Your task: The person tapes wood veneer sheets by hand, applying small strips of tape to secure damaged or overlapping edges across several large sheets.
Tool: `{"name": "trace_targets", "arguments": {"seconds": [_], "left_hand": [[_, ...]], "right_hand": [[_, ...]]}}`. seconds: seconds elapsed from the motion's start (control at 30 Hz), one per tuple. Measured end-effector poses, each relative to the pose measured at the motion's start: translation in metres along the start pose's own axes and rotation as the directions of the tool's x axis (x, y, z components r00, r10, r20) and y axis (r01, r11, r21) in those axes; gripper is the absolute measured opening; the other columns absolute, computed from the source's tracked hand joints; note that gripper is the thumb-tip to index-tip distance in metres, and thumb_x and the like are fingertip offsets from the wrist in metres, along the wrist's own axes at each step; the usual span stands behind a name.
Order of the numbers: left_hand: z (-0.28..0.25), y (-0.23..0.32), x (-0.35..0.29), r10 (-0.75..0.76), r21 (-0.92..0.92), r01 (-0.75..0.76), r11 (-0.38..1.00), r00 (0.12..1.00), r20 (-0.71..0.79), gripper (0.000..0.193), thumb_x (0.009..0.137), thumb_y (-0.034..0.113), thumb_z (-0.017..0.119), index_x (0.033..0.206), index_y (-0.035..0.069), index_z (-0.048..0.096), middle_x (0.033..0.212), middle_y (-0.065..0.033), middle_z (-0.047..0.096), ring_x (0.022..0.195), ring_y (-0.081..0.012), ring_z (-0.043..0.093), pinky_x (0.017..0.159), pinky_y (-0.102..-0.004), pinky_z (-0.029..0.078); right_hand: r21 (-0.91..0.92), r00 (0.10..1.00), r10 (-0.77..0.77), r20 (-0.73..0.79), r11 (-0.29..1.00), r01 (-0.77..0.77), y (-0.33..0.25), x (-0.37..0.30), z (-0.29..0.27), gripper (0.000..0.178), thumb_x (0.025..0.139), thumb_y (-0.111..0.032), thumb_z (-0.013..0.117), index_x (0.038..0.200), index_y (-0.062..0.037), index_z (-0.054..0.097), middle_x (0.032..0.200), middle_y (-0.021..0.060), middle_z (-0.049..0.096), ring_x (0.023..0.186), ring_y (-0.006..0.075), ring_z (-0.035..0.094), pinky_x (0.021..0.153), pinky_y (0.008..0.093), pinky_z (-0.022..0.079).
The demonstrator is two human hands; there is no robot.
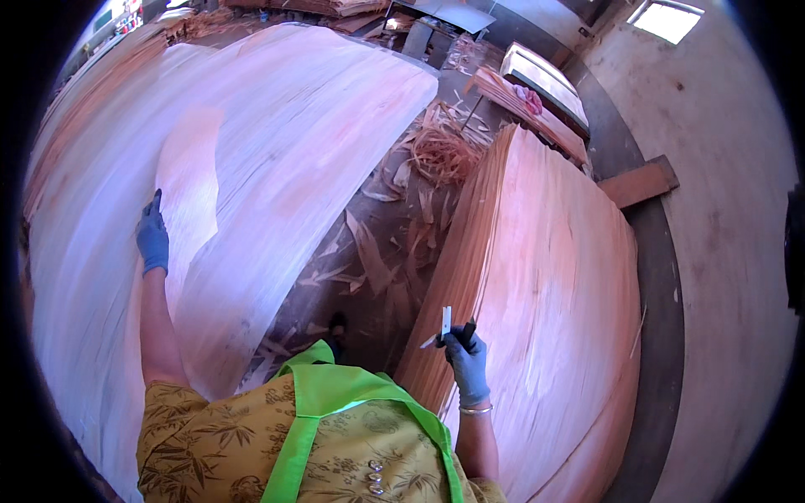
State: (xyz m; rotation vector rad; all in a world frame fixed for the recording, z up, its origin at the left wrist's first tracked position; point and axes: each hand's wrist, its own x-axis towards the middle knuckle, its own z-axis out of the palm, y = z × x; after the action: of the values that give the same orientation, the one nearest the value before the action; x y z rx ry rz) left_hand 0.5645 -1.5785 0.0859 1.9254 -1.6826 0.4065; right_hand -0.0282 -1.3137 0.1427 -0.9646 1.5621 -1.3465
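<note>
**Reaching Wide, Gripping Small**

A wide pale wood sheet (310, 117) is covering the left side, and a stack of sheets (553, 293) is standing at the right. On the wide sheet a pinkish strip (191, 168) is lying beside the left hand (153, 239); whether its fingers are pinching the edge, I cannot tell. The right hand (467, 369) is clenching a small tool (446, 318) over the stack. The step seems to be handling the strip; the next move is probably calling for steady left fingers.
</note>
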Motion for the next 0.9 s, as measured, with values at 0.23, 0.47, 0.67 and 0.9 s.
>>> {"name": "trace_targets", "arguments": {"seconds": [0.23, 0.47, 0.67, 0.9], "left_hand": [[0.166, 0.028, 0.114, -0.202, 0.240, 0.178, 0.954, 0.976, 0.081, 0.052, 0.085, 0.009, 0.048, 0.134, 0.028, 0.044, 0.119, -0.0103, 0.055, 0.091, -0.0291, 0.060, 0.077, -0.0420, 0.048], [0.271, 0.195, 0.178, -0.260, 0.586, 0.068, 0.807, 0.933, 0.250, 0.067, 0.080, 0.033, 0.058, 0.141, 0.020, 0.032, 0.149, -0.0105, 0.021, 0.137, -0.0260, 0.021, 0.105, -0.0552, 0.019], [0.366, 0.387, 0.199, 0.069, 0.215, -0.152, 0.965, 0.934, 0.351, 0.062, 0.085, 0.040, 0.049, 0.140, 0.018, 0.033, 0.149, -0.0094, 0.022, 0.136, -0.0278, 0.021, 0.106, -0.0538, 0.017], [0.469, 0.587, 0.242, 0.396, -0.194, -0.347, 0.918, 0.839, 0.374, 0.061, 0.085, 0.038, 0.052, 0.137, 0.008, 0.036, 0.146, -0.0150, 0.025, 0.134, -0.0315, 0.024, 0.109, -0.0496, 0.015]], "right_hand": [[-0.091, 1.000, 0.015, 0.027, 0.996, -0.013, -0.015, 0.180, -0.016, 0.012, 0.087, -0.014, 0.058, 0.090, -0.0035, 0.063, 0.070, 0.0010, 0.062, 0.055, 0.0057, 0.052, 0.050, 0.0197, 0.038], [-0.148, 0.993, 0.111, 0.036, 0.983, -0.104, -0.047, 0.323, -0.036, 0.008, 0.087, -0.010, 0.060, 0.085, -0.0026, 0.062, 0.066, -0.0007, 0.058, 0.054, 0.0044, 0.049, 0.049, 0.0196, 0.039], [-0.260, 0.970, 0.135, 0.204, 0.962, -0.079, -0.044, 0.463, -0.038, 0.006, 0.085, -0.007, 0.062, 0.087, -0.0014, 0.063, 0.067, -0.0017, 0.058, 0.056, 0.0036, 0.049, 0.050, 0.0181, 0.038], [-0.197, 0.975, 0.093, 0.203, 0.979, -0.053, -0.045, 0.645, -0.066, 0.005, 0.083, -0.003, 0.064, 0.086, 0.0007, 0.064, 0.071, -0.0017, 0.059, 0.059, 0.0045, 0.051, 0.053, 0.0197, 0.043]]}}
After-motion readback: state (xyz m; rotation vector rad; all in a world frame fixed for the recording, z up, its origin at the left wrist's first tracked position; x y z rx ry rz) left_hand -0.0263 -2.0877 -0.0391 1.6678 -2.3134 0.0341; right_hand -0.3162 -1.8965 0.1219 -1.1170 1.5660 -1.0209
